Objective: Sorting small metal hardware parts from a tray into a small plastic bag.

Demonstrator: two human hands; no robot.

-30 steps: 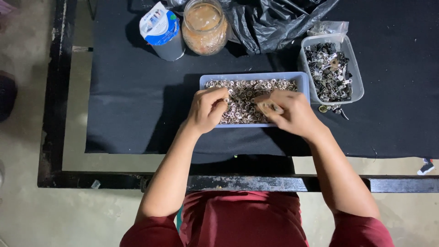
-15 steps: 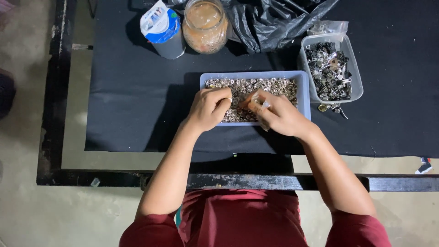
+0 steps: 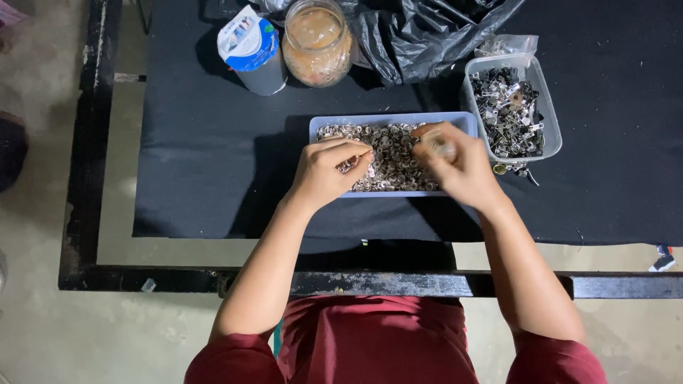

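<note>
The scene is dim, lit from above — the black cloth on the worktop (image 3: 213, 178) swallows most light. A soft shadow falls left of the blue tray (image 3: 316, 128) and another under the forearms. The glass jar (image 3: 317, 43) and the metal rings (image 3: 391, 160) catch small glints. The right hand (image 3: 459, 167) is smeared by motion blur; the left hand (image 3: 327, 171) is sharper. Fine grain shows throughout.

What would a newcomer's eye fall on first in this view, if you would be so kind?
Most likely the pale blue tray at the middle of the black-covered table, heaped with small silvery metal rings, with the left hand and right hand both working in it. Just right of it stands a clear tub of darker metal parts, and behind sit a glass jar and a crumpled black plastic bag.
</note>
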